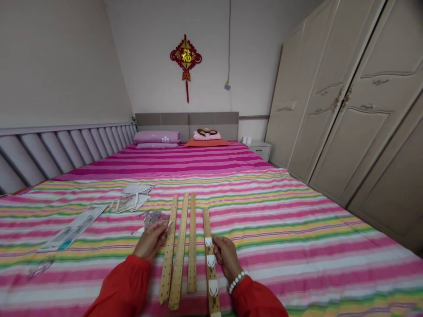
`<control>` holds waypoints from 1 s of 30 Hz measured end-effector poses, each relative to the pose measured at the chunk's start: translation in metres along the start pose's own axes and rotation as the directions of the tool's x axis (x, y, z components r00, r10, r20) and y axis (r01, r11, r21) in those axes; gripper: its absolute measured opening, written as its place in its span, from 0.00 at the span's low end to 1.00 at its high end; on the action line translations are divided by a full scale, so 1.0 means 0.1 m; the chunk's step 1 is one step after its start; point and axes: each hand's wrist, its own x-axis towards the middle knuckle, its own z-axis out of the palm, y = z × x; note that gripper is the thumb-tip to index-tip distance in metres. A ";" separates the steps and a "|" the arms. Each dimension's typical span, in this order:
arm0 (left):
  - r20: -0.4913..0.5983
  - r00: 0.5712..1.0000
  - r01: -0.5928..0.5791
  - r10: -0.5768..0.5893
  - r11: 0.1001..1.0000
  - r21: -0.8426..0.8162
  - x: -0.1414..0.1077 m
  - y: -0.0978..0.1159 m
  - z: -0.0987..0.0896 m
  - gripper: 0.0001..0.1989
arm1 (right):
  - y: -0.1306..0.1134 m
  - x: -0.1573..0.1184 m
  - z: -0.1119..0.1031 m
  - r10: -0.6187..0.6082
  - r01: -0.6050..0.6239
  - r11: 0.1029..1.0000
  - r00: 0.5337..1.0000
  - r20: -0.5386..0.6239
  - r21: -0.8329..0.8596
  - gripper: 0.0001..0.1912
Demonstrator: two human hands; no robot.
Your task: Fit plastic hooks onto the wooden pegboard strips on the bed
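Several long wooden strips with rows of holes lie side by side on the striped bedspread [280, 220]. The rightmost strip [209, 246] carries three white hooks [210, 262]. My right hand [226, 257] rests against its right edge, fingers by the upper hooks. My left hand [152, 240] lies at the left of the three bare strips [180, 251], fingers curled on a small clear hook taken from a pile of clear plastic hooks [150, 218]. Both arms wear red sleeves; a white bead bracelet [237, 281] is on my right wrist.
Opened plastic packets [132, 200] and a long printed card [74, 229] lie at the left on the bed. Pillows [157, 138] and folded bedding sit at the headboard. A padded wall panel runs along the left, a tall wardrobe [346, 110] along the right.
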 end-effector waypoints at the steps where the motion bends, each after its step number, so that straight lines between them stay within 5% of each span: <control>1: 0.075 0.995 0.071 -0.065 0.994 -0.080 -0.06 0.00 0.08 0.15 | 0.00 0.00 -0.01 0.004 -0.004 1.000 1.000 0.004 0.011 0.20; 4: 0.182 0.979 0.129 -0.095 0.975 -0.182 -0.25 -0.05 0.33 0.17 | -0.02 -0.02 -0.03 0.010 -0.011 0.998 1.000 0.024 0.056 0.20; 10: 0.243 0.959 -0.158 0.144 0.987 0.039 -0.51 -0.22 0.80 0.20 | -0.06 -0.07 -0.09 -0.068 0.053 0.988 0.993 0.092 0.148 0.19; 15: 0.324 0.899 -0.309 0.294 0.951 -0.004 -0.63 -0.33 1.07 0.13 | -0.07 -0.09 -0.12 -0.094 0.066 0.982 0.983 0.158 0.178 0.18; 19: 0.375 0.871 -0.333 0.317 0.943 -0.023 -0.68 -0.37 1.14 0.10 | -0.05 -0.08 -0.14 -0.113 0.076 0.979 0.975 0.194 0.187 0.15; 30: 0.371 0.913 -0.184 0.170 0.983 0.003 -0.65 -0.42 1.15 0.11 | -0.07 -0.10 -0.13 -0.094 0.042 0.976 0.965 0.243 0.212 0.10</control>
